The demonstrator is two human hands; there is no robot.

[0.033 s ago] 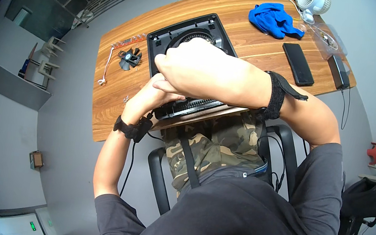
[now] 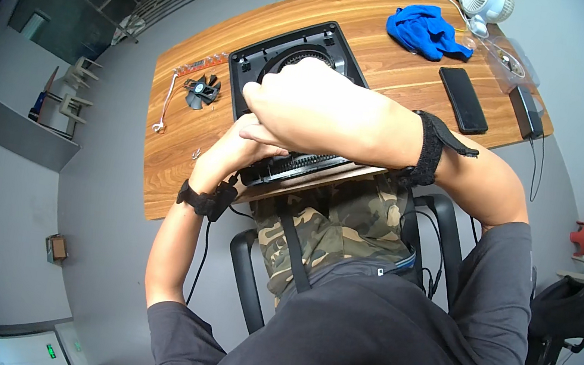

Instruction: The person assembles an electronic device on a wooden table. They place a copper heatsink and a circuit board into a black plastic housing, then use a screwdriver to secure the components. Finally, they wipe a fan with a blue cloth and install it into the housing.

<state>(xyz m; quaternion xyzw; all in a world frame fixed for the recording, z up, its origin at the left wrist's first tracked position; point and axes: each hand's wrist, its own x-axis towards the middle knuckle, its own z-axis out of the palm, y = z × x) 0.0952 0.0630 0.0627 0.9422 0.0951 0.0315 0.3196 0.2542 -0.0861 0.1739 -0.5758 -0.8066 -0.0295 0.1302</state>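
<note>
A black plastic housing, open and rectangular with a round rim inside, lies at the table's near edge. Over its near left part, my right hand is closed, back up, its fingertips curled out of sight. Below it my left hand reaches in from the left at the housing's near left corner. Its fingers bend inward and are mostly covered by the right hand. Whatever the two hands grip between them is hidden. A toothed black strip shows along the housing's near side.
Left of the housing lie a small black fan, an orange strip with a white cable, and tiny clear pieces. To the right are a blue cloth, a phone, a black box and a white fan.
Both hands have shifted very slightly to the right over the housing. Otherwise everything looks the same.
</note>
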